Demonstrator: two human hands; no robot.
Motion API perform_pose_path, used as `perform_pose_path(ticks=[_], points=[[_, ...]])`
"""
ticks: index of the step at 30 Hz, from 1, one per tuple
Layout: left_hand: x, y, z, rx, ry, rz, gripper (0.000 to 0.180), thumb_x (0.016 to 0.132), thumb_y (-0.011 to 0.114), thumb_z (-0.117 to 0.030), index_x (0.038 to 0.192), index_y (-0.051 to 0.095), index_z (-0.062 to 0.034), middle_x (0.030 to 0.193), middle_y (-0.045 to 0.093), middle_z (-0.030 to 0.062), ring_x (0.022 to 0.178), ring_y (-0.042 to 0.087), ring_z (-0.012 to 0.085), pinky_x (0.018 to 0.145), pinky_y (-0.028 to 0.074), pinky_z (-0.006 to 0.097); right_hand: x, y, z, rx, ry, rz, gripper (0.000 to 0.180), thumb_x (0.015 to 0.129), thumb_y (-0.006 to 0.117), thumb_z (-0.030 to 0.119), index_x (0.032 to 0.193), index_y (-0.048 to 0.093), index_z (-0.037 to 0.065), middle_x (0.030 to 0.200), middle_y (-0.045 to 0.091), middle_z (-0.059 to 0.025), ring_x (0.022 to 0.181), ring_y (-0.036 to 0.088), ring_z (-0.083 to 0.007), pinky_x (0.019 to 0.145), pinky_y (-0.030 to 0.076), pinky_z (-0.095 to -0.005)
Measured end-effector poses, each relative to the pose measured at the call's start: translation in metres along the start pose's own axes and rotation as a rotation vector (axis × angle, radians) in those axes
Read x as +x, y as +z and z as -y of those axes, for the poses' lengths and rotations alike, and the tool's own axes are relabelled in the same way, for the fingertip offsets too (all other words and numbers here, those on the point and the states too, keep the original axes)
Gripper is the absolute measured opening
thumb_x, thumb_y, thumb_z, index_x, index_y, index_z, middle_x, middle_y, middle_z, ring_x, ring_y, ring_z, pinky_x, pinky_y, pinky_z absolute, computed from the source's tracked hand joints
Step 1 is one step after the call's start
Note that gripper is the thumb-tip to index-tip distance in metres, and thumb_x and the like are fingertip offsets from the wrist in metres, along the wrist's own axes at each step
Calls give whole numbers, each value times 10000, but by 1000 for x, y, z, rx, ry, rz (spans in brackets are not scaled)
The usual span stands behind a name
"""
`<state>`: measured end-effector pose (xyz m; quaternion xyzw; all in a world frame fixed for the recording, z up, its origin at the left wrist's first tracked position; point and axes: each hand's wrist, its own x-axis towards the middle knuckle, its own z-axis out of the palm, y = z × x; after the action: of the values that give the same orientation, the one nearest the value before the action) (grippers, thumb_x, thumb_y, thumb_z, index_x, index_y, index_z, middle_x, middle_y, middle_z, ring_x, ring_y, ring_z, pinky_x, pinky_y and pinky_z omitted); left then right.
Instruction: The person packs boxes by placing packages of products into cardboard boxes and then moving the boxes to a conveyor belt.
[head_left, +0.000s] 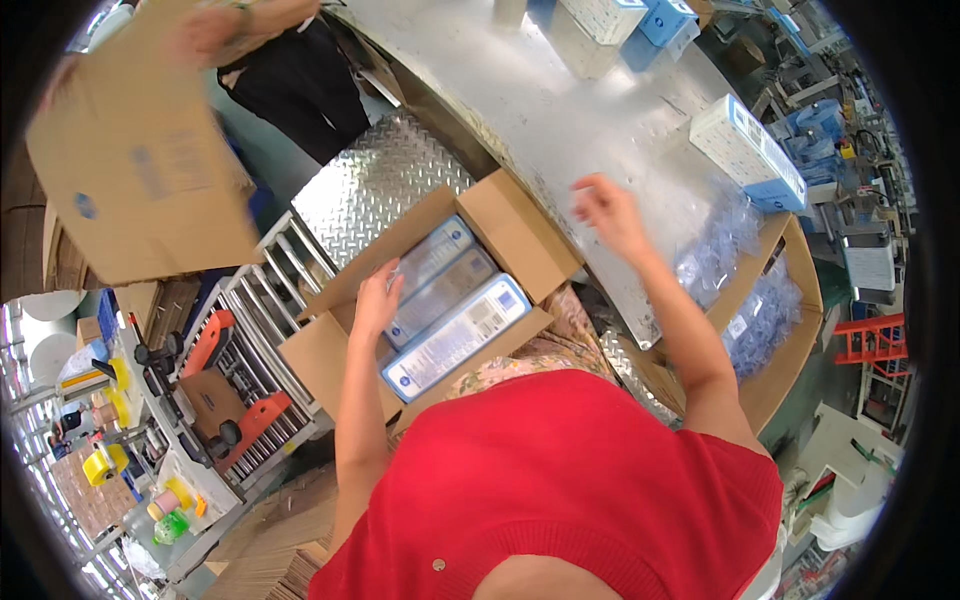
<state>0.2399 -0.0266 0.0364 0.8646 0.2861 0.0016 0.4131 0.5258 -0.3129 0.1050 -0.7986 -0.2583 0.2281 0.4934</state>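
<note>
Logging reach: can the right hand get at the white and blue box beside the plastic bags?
Probably yes: the right hand looks empty, and only bare metal tabletop shows between it and the white and blue box.

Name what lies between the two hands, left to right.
In the head view: boxes in the open carton, its brown flap, then the metal table.

No print is readable on the barcoded box (455, 340) or the blurred carton (140, 160).

Arms (680, 310) apart, left fingers (386, 277) point forward, right fingers (592, 190) curl loosely.
</note>
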Motion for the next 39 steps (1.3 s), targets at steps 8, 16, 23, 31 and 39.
perform_pose_path(ticks=[8, 16, 23, 31, 39], points=[[27, -10, -58, -26, 104, -203, 324, 861, 602, -129, 1149, 566, 15, 1082, 626, 205, 1015, 611, 318, 869, 474, 381, 132, 46, -22, -537, -714, 185, 280, 810, 642, 257, 1039, 643, 96, 987, 635, -135, 945, 573, -315, 837, 442, -443], [62, -8, -115, -41, 62, -233, 272, 832, 628, -87, 1085, 598, 8, 984, 653, 178, 890, 654, 295, 780, 515, 358, 380, -191, 28, -1102, 18, -461, 987, 626, 767, 501, 1335, 347, -42, 1052, 611, -189, 997, 590, -321, 875, 469, -391], [159, -15, -233, 184, 415, -218, 347, 773, 677, -62, 1108, 597, -23, 1073, 594, 143, 981, 579, 299, 813, 477, 362, 424, -179, 6, -879, 185, -201, 1151, 597, 779, 381, 1426, 109, -53, 1103, 606, -233, 1013, 600, -329, 821, 492, -405], [256, 66, -319, 677, 745, -69, 858, 622, 771, -260, 1322, 350, 5, 1263, 443, 209, 1151, 452, 385, 987, 320, 473, 283, -217, 17, -682, -246, 269, 994, 636, 777, 383, 1405, 255, 29, 1187, 523, -222, 1100, 498, -354, 943, 394, -434], [246, 101, -334, 649, 588, 185, 669, 572, 767, -190, 1138, 447, -30, 1033, 527, 141, 960, 529, 331, 818, 391, 409, 435, -329, -49, -960, 121, -322, 952, 525, 842, 358, 1276, 390, -12, 1159, 537, -241, 1092, 513, -383, 940, 390, -466]])
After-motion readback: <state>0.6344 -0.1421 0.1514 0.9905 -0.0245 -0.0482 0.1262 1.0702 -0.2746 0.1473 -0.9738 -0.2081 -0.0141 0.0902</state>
